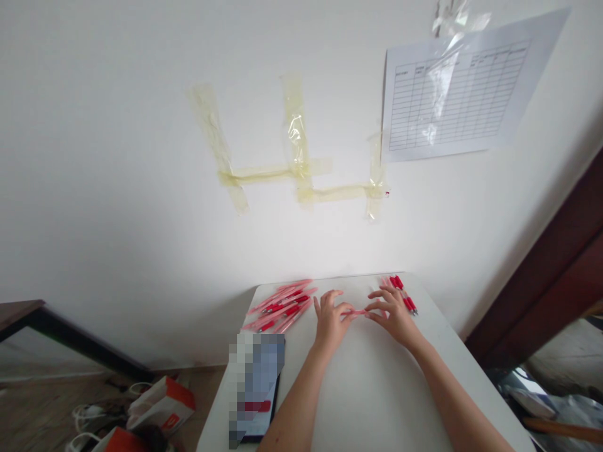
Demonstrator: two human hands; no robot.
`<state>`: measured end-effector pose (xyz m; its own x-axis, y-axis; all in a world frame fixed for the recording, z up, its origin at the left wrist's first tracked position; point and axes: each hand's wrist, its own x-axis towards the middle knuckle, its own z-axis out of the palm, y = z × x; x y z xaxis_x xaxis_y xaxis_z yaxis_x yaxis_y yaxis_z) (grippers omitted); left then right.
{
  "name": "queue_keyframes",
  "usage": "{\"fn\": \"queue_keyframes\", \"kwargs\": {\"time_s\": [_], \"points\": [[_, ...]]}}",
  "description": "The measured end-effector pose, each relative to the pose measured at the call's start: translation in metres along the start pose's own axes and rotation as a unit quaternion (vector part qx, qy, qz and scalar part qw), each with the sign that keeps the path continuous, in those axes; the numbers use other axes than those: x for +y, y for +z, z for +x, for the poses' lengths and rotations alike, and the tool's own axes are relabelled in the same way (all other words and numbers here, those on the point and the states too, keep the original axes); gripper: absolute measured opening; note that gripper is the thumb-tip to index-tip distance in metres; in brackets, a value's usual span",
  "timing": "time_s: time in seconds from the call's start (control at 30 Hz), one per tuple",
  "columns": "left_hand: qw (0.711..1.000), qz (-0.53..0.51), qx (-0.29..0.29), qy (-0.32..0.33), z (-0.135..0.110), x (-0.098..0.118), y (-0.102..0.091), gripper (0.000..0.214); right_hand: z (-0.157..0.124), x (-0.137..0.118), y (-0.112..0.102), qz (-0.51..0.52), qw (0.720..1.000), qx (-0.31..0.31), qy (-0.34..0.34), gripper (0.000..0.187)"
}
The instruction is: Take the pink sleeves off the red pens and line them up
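With our fingers [377, 306], our left hand [332, 321] and right hand [396, 319] pinch a slim pink item [359, 312], apparently mid-handling; the next move likely calls for steady control.

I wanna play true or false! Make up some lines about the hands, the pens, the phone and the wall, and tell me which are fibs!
1. The left hand and the right hand both pinch one slim pink thing. True.
2. The phone is in the right hand. False: it is on the table, at the left side.
3. A pile of red and pink pens lies left of the left hand. True.
4. The tape strips on the wall are bright blue. False: they are yellowish.
5. The paper on the wall has a printed grid. True.
6. The tabletop is black. False: it is whitish.
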<state>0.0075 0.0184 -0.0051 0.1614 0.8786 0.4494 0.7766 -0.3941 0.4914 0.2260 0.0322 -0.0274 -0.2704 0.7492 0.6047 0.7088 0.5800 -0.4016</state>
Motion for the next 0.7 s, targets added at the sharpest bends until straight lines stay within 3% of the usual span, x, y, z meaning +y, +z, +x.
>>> {"fn": "queue_keyframes", "kwargs": {"time_s": [0.7], "points": [[1.000, 0.002, -0.005, -0.002, -0.0002, 0.0029, -0.0031, 0.007, 0.0003, 0.0001, 0.0008, 0.014, 1.000, -0.004, 0.010, 0.018]]}}
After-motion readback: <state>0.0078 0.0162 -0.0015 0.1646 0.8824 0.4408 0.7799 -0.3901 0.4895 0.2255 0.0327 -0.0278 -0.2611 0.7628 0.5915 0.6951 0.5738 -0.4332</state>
